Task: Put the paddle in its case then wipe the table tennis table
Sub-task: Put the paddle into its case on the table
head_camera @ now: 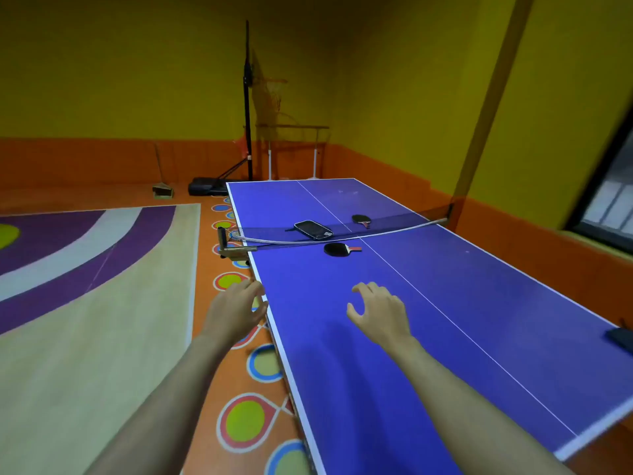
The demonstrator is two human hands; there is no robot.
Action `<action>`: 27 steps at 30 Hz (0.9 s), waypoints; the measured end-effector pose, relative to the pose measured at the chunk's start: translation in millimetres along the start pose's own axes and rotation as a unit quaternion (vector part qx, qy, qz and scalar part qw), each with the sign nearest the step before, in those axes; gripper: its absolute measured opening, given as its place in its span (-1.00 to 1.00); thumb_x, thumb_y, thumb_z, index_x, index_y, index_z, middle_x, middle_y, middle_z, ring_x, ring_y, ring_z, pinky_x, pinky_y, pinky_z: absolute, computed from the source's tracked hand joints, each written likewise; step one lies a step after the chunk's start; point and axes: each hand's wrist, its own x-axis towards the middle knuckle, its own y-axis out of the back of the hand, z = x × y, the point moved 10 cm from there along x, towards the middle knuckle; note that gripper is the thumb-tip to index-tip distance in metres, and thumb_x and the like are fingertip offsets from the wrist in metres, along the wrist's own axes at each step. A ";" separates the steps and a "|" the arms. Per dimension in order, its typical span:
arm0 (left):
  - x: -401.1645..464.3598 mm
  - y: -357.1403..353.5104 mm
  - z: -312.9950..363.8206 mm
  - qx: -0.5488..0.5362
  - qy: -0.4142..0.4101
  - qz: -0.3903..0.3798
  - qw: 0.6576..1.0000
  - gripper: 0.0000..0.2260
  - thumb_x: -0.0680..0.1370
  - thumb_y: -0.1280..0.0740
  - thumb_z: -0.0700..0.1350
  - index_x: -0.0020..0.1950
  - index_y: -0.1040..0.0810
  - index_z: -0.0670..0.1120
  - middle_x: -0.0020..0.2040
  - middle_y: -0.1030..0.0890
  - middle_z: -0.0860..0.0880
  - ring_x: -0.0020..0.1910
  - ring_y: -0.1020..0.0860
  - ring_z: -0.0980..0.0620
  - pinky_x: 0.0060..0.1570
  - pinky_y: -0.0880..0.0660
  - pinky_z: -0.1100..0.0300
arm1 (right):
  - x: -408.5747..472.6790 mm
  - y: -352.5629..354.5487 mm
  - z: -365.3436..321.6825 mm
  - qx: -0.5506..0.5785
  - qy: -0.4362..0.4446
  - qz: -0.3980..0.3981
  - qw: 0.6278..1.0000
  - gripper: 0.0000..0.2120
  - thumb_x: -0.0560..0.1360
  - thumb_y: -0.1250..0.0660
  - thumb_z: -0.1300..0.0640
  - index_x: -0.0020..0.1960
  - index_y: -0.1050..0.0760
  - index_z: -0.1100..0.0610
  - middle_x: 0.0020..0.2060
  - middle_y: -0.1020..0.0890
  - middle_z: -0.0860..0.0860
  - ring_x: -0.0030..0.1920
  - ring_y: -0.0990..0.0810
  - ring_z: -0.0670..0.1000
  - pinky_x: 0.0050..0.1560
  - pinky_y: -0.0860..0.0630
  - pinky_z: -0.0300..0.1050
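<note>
Both grips loose and empty, left hand (236, 311), right hand (380, 311), sagging net (342, 233) between paddle (339, 249) and case (313, 229)

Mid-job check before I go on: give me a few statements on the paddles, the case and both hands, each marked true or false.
1. The near paddle lies on the table, on this side of the net. True.
2. The right hand grips a paddle. False: it hovers over the table, fingers relaxed, holding nothing.
3. The case lies beyond the net. True.
4. The left hand holds a cloth. False: it is empty, at the table's left edge.
5. The far paddle is inside the case. False: it lies on the table, apart from the case.
</note>
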 end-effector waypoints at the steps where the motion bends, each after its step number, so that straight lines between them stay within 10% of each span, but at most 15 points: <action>1: 7.4 -3.7 -6.1 -0.001 -0.006 -0.002 1.000 -0.77 0.58 -0.43 0.06 0.18 -0.57 0.01 0.14 -0.64 0.07 0.06 -0.59 0.03 -0.19 -0.55 0.17 | 6.4 -8.0 -4.2 0.004 0.002 -0.001 1.000 -0.62 0.56 -0.33 -0.17 0.28 -0.57 0.01 0.03 -0.64 -0.05 -0.02 -0.63 0.07 -0.12 -0.54 -0.03; 27: 287.6 -196.3 -166.2 0.025 -0.083 -0.108 0.990 -0.82 0.59 -0.39 0.02 0.17 -0.57 0.04 0.07 -0.65 0.05 0.03 -0.62 -0.02 -0.16 -0.62 0.05 | 244.2 -229.7 -20.3 0.080 -0.115 -0.084 0.986 -0.75 0.67 -0.24 -0.04 0.28 -0.53 0.01 0.12 -0.61 -0.06 0.06 -0.61 0.00 -0.14 -0.44 -0.17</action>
